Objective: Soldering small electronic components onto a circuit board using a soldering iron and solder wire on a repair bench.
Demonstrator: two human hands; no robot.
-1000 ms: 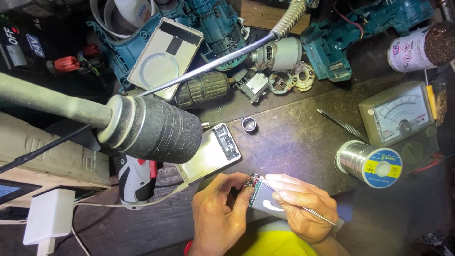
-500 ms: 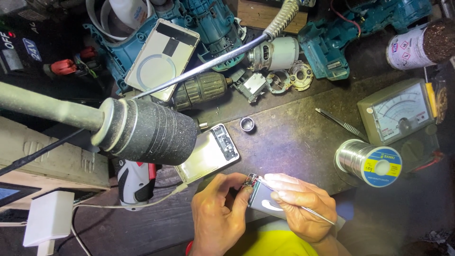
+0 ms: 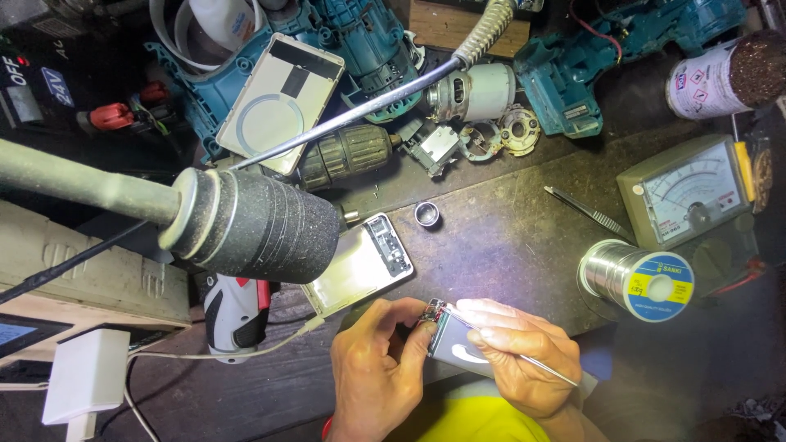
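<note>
My left hand (image 3: pixel 381 368) grips the edge of a small grey rectangular device (image 3: pixel 454 348) with a tiny circuit board (image 3: pixel 434 312) at its upper end. Over the device's right side, my right hand (image 3: pixel 520 352) holds thin metal tweezers (image 3: pixel 540 367) whose tips reach toward the circuit board. Both hands are low in the head view, brightly lit by a lamp (image 3: pixel 246 225). An opened white case shell (image 3: pixel 360 266) lies just above my left hand.
A solder spool (image 3: pixel 639 280) sits right of my hands, an analog meter (image 3: pixel 692 192) behind it. Second tweezers (image 3: pixel 589 211), a small metal ring (image 3: pixel 426 214), teal drill housings (image 3: pixel 565 74), a motor (image 3: pixel 475 92), a drill chuck (image 3: pixel 344 155) and a white back cover (image 3: pixel 278 98) crowd the bench.
</note>
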